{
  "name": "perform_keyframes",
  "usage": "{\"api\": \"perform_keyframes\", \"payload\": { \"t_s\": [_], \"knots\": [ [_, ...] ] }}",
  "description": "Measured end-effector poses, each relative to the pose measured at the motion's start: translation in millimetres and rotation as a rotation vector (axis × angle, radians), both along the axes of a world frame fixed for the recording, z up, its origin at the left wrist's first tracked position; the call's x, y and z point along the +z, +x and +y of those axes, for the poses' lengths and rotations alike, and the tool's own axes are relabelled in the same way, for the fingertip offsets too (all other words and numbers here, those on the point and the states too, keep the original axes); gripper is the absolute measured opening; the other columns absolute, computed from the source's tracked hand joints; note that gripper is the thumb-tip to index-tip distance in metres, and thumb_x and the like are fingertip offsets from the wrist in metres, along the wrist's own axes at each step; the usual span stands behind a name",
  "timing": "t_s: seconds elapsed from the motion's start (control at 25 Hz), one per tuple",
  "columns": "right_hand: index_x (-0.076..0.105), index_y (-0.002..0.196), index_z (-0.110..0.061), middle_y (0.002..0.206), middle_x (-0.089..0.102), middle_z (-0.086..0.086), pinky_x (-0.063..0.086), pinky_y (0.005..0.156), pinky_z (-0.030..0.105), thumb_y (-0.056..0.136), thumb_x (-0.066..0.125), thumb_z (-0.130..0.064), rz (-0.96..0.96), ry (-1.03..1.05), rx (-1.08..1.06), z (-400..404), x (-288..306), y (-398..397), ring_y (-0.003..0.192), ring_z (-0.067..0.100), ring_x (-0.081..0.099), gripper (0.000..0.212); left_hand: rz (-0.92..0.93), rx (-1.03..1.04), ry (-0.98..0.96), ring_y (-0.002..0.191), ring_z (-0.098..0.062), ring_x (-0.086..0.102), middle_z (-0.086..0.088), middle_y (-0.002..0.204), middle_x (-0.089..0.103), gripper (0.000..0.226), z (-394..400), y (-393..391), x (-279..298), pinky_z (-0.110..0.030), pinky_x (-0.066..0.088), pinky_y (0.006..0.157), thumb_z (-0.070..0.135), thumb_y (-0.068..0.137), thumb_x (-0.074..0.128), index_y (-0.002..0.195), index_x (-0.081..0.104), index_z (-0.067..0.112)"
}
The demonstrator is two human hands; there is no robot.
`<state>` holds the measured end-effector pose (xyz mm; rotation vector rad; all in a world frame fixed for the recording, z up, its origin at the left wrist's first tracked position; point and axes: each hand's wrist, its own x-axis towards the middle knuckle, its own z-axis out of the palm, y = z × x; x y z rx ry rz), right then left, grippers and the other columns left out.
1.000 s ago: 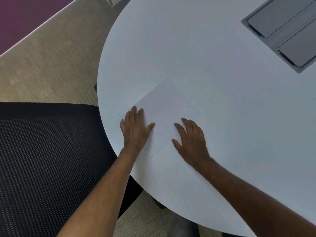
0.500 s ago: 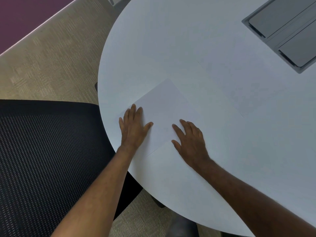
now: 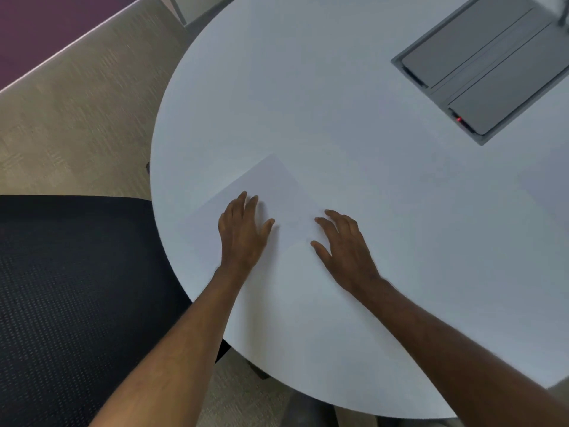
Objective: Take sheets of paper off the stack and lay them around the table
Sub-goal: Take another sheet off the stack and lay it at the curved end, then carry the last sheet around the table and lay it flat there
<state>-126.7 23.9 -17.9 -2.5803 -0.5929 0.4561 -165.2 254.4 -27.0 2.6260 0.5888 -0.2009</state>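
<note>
On the sheet [image 3: 271,186], both hands' fingers [image 3: 246,204] lie spread flat.

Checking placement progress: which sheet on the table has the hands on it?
The sheet of paper near the table's left edge, beside the black chair; left hand and right hand rest on it.

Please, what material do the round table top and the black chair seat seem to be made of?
The table top looks like a white matte laminate: even colour, no grain, only soft reflections. It could also be painted board. The chair seat looks like black woven mesh fabric: a regular pattern of small dots covers it.
</note>
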Motion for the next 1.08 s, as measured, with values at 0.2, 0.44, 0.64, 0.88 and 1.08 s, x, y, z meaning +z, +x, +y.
{"api": "perform_keyframes", "payload": {
  "t_s": [0.2, 0.44, 0.64, 0.88, 1.08],
  "knots": [
    [0.052, 0.144, -0.015, 0.152, 0.047, 0.006, 0.042, 0.112, 0.044, 0.101, 0.060, -0.033, -0.022, 0.012, -0.139, -79.7, 8.2, 54.3, 0.141, 0.028, 0.039, 0.047, -0.031, -0.016, -0.093, 0.155, -0.029, 0.027, -0.007, 0.168, 0.032, 0.061, -76.1, 50.8, 9.9, -0.047, 0.020, 0.124, 0.043, 0.102, 0.055, 0.155, 0.041, 0.016],
    [0.050, 0.143, -0.009, 0.146, 0.052, 0.009, 0.045, 0.107, 0.046, 0.101, 0.061, -0.032, -0.024, 0.024, -0.264, -161.3, 10.3, 132.3, 0.133, 0.031, 0.043, 0.049, -0.048, -0.026, -0.131, 0.154, -0.027, 0.029, -0.008, 0.167, 0.033, 0.061, -160.8, 110.6, 12.5, -0.045, 0.023, 0.123, 0.042, 0.103, 0.055, 0.155, 0.040, 0.013],
    [0.040, 0.151, -0.010, 0.153, 0.044, 0.012, 0.040, 0.113, 0.046, 0.101, 0.059, -0.036, 0.055, 0.053, -0.326, -195.1, 3.8, 189.4, 0.141, 0.032, 0.038, 0.059, -0.037, -0.005, -0.129, 0.156, -0.029, 0.025, -0.012, 0.170, 0.025, 0.069, -207.0, 145.8, 2.0, -0.045, 0.021, 0.125, 0.042, 0.102, 0.056, 0.158, 0.033, 0.009],
    [0.024, 0.160, -0.015, 0.166, 0.029, 0.009, 0.033, 0.120, 0.050, 0.092, 0.061, -0.061, 0.064, -0.042, -0.318, -198.1, -9.5, 239.1, 0.153, 0.029, 0.024, 0.090, 0.049, 0.084, -0.026, 0.161, -0.032, 0.006, -0.010, 0.175, -0.001, 0.092, -232.9, 176.1, -17.7, -0.058, 0.012, 0.126, 0.062, 0.097, 0.050, 0.165, 0.011, 0.013],
    [0.024, 0.159, -0.012, 0.165, 0.029, 0.011, 0.035, 0.118, 0.051, 0.086, 0.065, -0.065, 0.048, -0.109, -0.289, -186.1, -23.0, 262.9, 0.151, 0.031, 0.026, 0.099, 0.137, 0.088, 0.046, 0.161, -0.033, 0.005, -0.011, 0.175, -0.001, 0.098, -240.0, 185.1, -31.7, -0.061, 0.014, 0.126, 0.070, 0.095, 0.046, 0.165, 0.009, 0.012]
  ]
}}
